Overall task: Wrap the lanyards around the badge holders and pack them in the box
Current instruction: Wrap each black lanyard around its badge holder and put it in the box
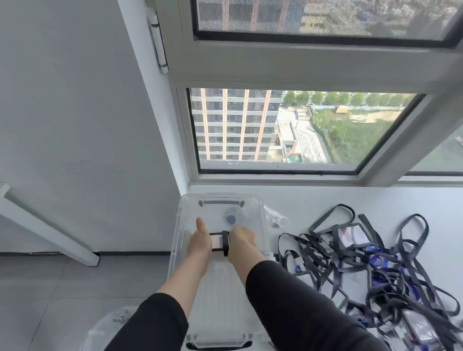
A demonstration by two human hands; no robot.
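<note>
Badge holder (217, 242), bound by its lanyard (225, 242), is gripped at both ends by left hand (200, 242) and right hand (241, 241) over the clear box (178, 214); wrap is best kept taut. Loose lanyards (380, 274) at 3 o'clock.

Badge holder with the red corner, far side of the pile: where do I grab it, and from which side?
Pinch the badge holder by its far edge, from above: it lies nearly flat atop the tangled lanyards, and that edge looks uncovered.

A badge holder (216, 241), lanyard (225, 243) wound round it, is held over the clear box (261, 208) beside tangled lanyards (377, 272).
</note>
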